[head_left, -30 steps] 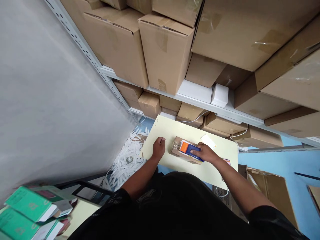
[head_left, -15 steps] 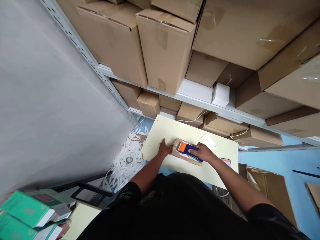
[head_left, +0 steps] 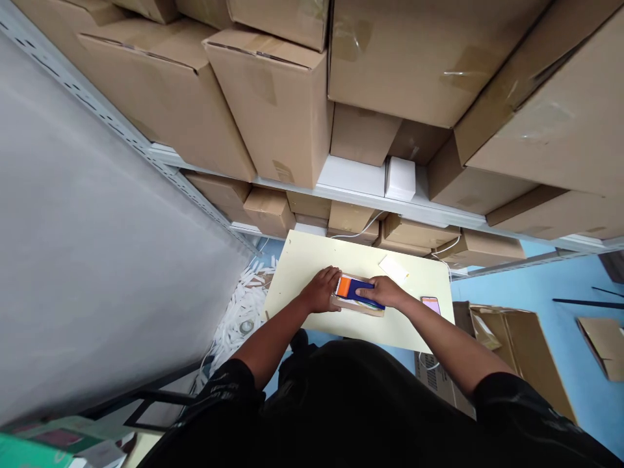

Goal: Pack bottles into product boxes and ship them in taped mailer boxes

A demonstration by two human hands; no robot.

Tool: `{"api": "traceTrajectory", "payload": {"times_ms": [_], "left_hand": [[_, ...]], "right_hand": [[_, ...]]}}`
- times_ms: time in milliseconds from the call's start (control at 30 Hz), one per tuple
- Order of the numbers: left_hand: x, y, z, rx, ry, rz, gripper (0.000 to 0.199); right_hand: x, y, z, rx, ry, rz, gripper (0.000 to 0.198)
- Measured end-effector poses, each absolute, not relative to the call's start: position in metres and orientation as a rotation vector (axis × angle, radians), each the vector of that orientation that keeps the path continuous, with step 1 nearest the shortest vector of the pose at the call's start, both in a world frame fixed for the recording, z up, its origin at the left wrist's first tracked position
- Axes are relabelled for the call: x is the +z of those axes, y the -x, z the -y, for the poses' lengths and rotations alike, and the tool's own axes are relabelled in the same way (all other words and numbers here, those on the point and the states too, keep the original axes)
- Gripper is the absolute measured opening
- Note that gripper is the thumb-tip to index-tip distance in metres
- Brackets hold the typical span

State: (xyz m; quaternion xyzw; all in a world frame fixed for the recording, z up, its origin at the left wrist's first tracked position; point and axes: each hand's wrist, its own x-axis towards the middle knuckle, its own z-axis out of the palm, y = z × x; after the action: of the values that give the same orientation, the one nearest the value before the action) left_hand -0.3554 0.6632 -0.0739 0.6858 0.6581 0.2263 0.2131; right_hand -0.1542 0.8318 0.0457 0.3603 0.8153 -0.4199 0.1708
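On the pale yellow table (head_left: 292, 260) lies a small cardboard box (head_left: 368, 312), its long side across my front. A blue and orange tape dispenser (head_left: 353, 288) rests against its top and covers much of it. The handle is in my right hand (head_left: 385, 292), the thumb lying along it. My left hand (head_left: 322, 290) is closed around the left end of the box, close to the dispenser's orange front. Part of the tape roll is hidden beneath the dispenser.
A white card (head_left: 394, 268) and a phone (head_left: 431, 305) lie on the table's right part. Shelves of cardboard boxes (head_left: 273, 110) rise behind. White strips (head_left: 234, 312) and a tape roll (head_left: 246, 326) litter the floor at left. An open carton (head_left: 517, 344) stands at right.
My left hand has closed over the left end of the box, where it earlier only touched with fingers spread. The dispenser stays on the box top. The camera view has shifted right.
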Motion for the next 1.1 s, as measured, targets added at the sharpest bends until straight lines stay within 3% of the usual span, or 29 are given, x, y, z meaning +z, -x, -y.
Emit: {"api": "traceTrajectory", "payload": {"times_ms": [333,600,767,967,1100], "left_hand": [[-0.067,0.356,-0.662,0.701,-1.87,-1.843,0.118],[-0.067,0.358,-0.66,0.598,-1.898,-1.872,0.116],[-0.07,0.358,-0.661,0.582,-1.868,-1.887,0.121],[-0.07,0.356,-0.664,0.524,-1.859,-1.912,0.123],[-0.07,0.355,-0.664,0.467,-1.877,-1.92,0.123]], "right_hand": [[0.057,0.121,-0.858,-1.09,-1.099,-2.257,0.058],[0.052,0.026,-0.917,-1.128,-1.16,-2.098,0.061],[0.031,-0.022,-0.938,-1.229,-1.166,-1.993,0.064],[-0.013,0.003,-0.939,-1.066,-1.204,-1.997,0.063],[-0.039,0.028,-0.928,-1.259,-1.331,-1.812,0.06]]}}
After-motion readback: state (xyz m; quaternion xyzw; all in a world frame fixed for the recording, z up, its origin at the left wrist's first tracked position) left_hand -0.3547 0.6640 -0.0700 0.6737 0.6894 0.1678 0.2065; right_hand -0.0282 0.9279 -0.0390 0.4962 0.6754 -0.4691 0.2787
